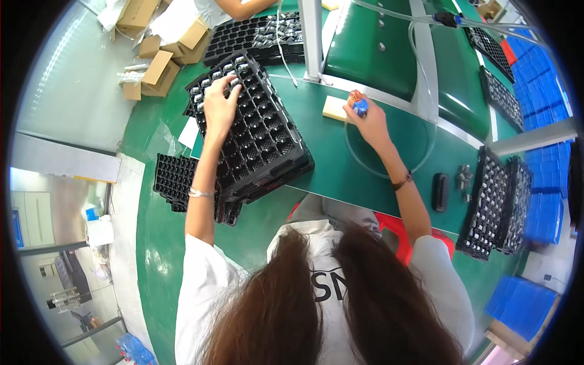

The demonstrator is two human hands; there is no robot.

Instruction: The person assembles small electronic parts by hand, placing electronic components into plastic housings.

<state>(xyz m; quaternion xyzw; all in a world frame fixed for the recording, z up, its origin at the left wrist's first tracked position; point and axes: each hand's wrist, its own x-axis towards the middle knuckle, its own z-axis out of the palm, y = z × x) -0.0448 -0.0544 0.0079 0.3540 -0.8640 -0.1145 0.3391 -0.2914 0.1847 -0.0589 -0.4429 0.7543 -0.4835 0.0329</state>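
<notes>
My left hand [220, 108] reaches over a stack of black plastic trays [267, 159] on the left of the table. Its thumb and fingers pinch a small silver metal part [236, 81] at the far end of the top tray. More such parts sit in pockets along the tray's far left side; most nearer pockets hold none. My right hand [372, 126] is closed around a blue and orange hose nozzle [359, 104], partly hidden by the fingers. A clear hose [371, 173] loops below that hand. Beside it lies a pale yellow block [334, 108].
A black oblong case [441, 192] and several metal parts [464, 177] lie on the right of the green table [331, 164]. Filled trays [483, 204] stand at the right edge. Beyond a metal post [312, 39] runs a green conveyor belt [371, 58]. Another person's arm [243, 7] shows at the far side.
</notes>
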